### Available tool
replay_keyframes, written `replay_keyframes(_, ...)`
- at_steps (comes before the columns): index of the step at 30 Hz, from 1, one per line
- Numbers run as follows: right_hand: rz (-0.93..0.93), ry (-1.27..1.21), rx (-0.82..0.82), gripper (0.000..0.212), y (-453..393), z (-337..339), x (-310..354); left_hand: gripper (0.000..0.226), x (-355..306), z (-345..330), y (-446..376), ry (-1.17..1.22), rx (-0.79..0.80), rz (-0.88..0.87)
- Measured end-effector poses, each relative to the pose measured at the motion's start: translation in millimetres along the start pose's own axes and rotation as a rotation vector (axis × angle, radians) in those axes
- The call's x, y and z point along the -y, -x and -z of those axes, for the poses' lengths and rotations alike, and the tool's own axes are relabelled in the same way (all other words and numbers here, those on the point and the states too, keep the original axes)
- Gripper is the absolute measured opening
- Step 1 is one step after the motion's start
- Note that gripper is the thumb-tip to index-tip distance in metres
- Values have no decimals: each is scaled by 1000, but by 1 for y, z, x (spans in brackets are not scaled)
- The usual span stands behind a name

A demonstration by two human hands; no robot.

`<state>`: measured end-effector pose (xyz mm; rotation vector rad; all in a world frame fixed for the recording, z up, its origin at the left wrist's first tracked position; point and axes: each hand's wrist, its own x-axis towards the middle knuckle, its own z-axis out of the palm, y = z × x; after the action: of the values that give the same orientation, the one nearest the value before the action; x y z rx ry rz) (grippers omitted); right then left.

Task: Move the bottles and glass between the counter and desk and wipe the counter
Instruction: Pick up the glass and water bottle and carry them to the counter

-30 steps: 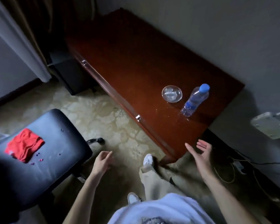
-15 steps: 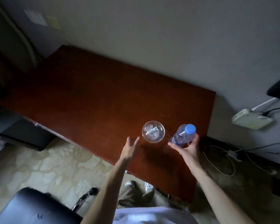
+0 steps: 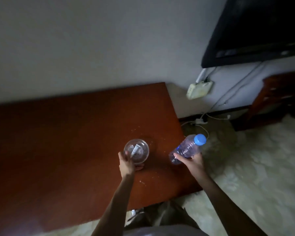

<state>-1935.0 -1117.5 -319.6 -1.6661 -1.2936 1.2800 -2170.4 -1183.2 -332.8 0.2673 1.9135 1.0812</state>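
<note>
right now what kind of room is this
Probably a hotel room or bedroom: a dark wall-mounted screen, a long wooden desk against the wall, and patterned carpet.

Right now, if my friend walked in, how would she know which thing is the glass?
Find the big reddish-brown wooden desk against the grey wall. Near its right end, the left hand grips a round clear glass with something small and white inside. Unlike the bottle in the right hand, it is short, wide and has no blue cap.
</note>
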Motion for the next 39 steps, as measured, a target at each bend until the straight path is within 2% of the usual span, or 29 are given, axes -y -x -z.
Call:
replay_keyframes(4, -84, -35, -161, 46, 27, 34, -13, 21, -3, -7, 1, -82, 107, -4)
replay_keyframes(9, -215, -108, -368, 30, 76, 83, -33, 31, -2, -45, 24, -232, 336, -103)
replay_keyframes(10, -234, -124, -394, 35, 87, 95, -38, 29, -2, -58, 30, -252, 387, -112)
replay_keyframes(13, -270, -141, -530, 70, 115, 137, -53, 30, -1, -110, 52, -310, 540, -95)
replay_keyframes(14, -285, -147, -580, 69, 123, 150, -61, 33, 1, -129, 62, -346, 594, -91)
replay_keyframes(16, -310, -155, -639, 52, 139, 175, -77, 36, 0, -163, 85, -455, 691, -110)
replay_keyframes(17, -330, -171, -680, 51, 148, 187, -89, 36, 2, -180, 99, -500, 745, -110)
replay_keyframes(20, -384, -272, -788, 83, 166, 224, -123, 36, 12, -231, 142, -546, 857, -69)
replay_keyframes(22, -406, -312, -848, 93, 172, 250, -140, 38, 22, -267, 167, -641, 875, -92)
replay_keyframes(24, -420, -346, -870, 83, 176, 283, -162, 34, 33, -307, 198, -744, 938, -198)
replay_keyframes(26, -436, -339, -881, 56, 177, 326, -185, 28, 46, -354, 228, -787, 991, -288)
replay_keyframes(28, -428, -308, -898, 45, 174, 377, -204, 23, 57, -402, 262, -801, 1030, -286)
replay_keyframes(35, -350, -302, -1014, 41, 162, 565, -240, 21, 63, -559, 375, -805, 1167, -310)
replay_keyframes(39, -300, -366, -1116, 71, 129, 637, -257, 23, 56, -641, 408, -824, 1171, -379)
